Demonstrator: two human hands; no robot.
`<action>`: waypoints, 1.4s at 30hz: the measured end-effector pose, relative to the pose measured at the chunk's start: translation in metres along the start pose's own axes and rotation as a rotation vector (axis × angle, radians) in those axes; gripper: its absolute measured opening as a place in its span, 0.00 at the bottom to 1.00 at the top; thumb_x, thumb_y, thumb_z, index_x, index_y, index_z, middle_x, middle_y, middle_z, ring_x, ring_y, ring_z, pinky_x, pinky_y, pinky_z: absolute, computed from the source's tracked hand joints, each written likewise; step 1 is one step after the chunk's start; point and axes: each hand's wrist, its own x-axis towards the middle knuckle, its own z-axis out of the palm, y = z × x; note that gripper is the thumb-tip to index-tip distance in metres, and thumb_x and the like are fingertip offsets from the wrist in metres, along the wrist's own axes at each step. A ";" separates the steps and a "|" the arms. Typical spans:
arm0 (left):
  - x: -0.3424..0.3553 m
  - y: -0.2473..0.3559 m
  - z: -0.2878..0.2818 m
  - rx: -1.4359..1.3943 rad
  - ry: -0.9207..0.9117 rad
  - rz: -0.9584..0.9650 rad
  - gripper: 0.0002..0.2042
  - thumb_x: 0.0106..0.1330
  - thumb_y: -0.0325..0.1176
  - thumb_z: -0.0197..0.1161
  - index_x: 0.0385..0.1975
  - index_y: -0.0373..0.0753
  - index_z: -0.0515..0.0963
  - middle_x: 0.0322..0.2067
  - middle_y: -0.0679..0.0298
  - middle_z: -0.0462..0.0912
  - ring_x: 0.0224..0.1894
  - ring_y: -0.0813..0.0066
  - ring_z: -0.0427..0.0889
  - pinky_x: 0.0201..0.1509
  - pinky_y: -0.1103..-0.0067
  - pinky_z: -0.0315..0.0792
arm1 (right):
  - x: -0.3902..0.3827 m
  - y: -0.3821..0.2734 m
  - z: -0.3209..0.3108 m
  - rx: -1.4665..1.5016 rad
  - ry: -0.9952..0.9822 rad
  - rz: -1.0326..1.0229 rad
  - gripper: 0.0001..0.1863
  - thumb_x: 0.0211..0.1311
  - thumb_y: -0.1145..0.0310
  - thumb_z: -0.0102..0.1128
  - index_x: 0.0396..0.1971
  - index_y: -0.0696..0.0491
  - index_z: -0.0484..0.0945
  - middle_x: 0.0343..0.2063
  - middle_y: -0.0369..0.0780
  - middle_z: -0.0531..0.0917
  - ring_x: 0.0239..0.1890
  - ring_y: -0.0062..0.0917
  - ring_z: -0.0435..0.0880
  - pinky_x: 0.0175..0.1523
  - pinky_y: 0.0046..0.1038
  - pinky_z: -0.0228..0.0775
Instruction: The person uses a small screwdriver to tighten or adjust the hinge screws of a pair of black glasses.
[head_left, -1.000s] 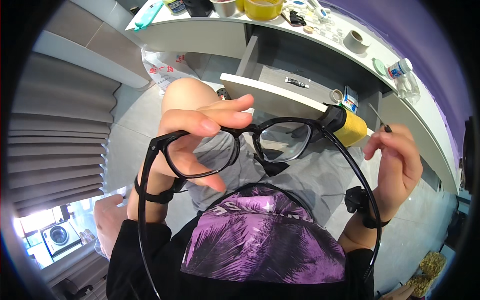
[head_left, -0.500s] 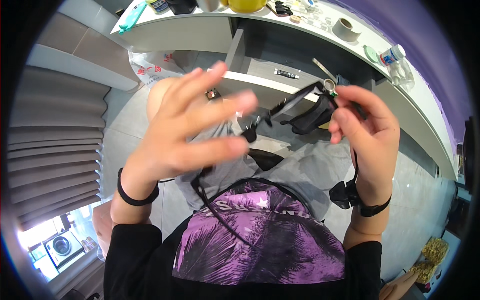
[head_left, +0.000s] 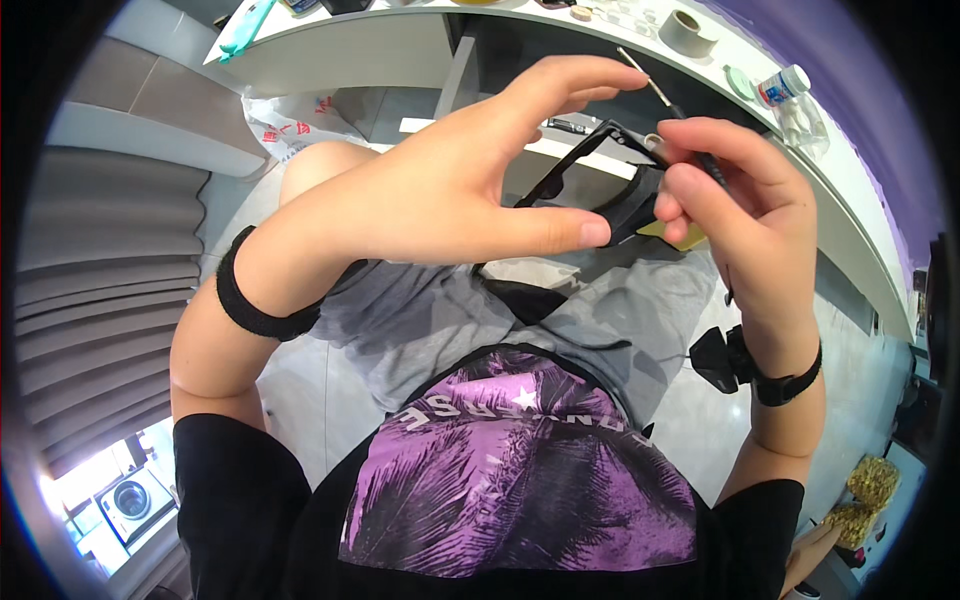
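My right hand [head_left: 745, 190] pinches a thin screwdriver [head_left: 678, 112] with a black handle, its metal shaft pointing up and left. Black-framed glasses [head_left: 607, 130] with dark lenses also hang from this hand, by the fingertips. My left hand [head_left: 480, 180] is open, thumb and fingers spread in front of the glasses. Its index fingertip lies close to the screwdriver's shaft; whether they touch I cannot tell. The left hand hides part of the glasses.
An open drawer [head_left: 600, 160] of a white desk [head_left: 330, 60] lies beyond my hands. On the desktop stand a roll of grey tape [head_left: 688, 35] and a bottle with a white cap [head_left: 783, 87]. A white plastic bag [head_left: 300, 125] hangs near the drawer's left. My lap in grey shorts [head_left: 420, 310] is below.
My left hand has swung right and forward, up to the screwdriver and glasses. The screwdriver's shaft now shows above my right hand, which has risen slightly to the right.
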 end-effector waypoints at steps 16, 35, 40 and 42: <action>-0.019 0.018 0.026 0.192 0.265 -0.137 0.19 0.51 0.25 0.63 0.45 0.33 0.72 0.32 0.66 0.73 0.29 0.85 0.73 0.25 0.89 0.70 | -0.051 -0.026 -0.001 -0.832 0.007 -0.339 0.13 0.58 0.83 0.47 0.44 0.63 0.68 0.31 0.48 0.79 0.32 0.29 0.80 0.40 0.26 0.71; -0.009 0.023 0.036 0.214 0.317 -0.105 0.19 0.47 0.28 0.63 0.42 0.35 0.75 0.29 0.67 0.70 0.21 0.88 0.69 0.20 0.91 0.63 | -0.044 -0.025 -0.003 -0.895 -0.095 -0.437 0.13 0.54 0.87 0.49 0.41 0.62 0.69 0.27 0.48 0.78 0.29 0.30 0.77 0.33 0.26 0.70; -0.013 0.022 0.032 0.312 0.314 -0.112 0.19 0.45 0.29 0.64 0.41 0.36 0.76 0.27 0.69 0.70 0.18 0.89 0.66 0.18 0.91 0.58 | -0.037 -0.015 -0.001 -0.890 -0.113 -0.482 0.14 0.54 0.87 0.49 0.42 0.62 0.69 0.28 0.48 0.78 0.30 0.32 0.78 0.34 0.27 0.71; -0.011 0.023 0.034 0.248 0.336 -0.147 0.19 0.44 0.29 0.64 0.41 0.36 0.76 0.26 0.69 0.71 0.18 0.88 0.65 0.18 0.90 0.58 | -0.038 -0.018 -0.001 -0.909 -0.111 -0.486 0.14 0.54 0.87 0.49 0.42 0.62 0.69 0.28 0.48 0.78 0.30 0.33 0.78 0.35 0.28 0.72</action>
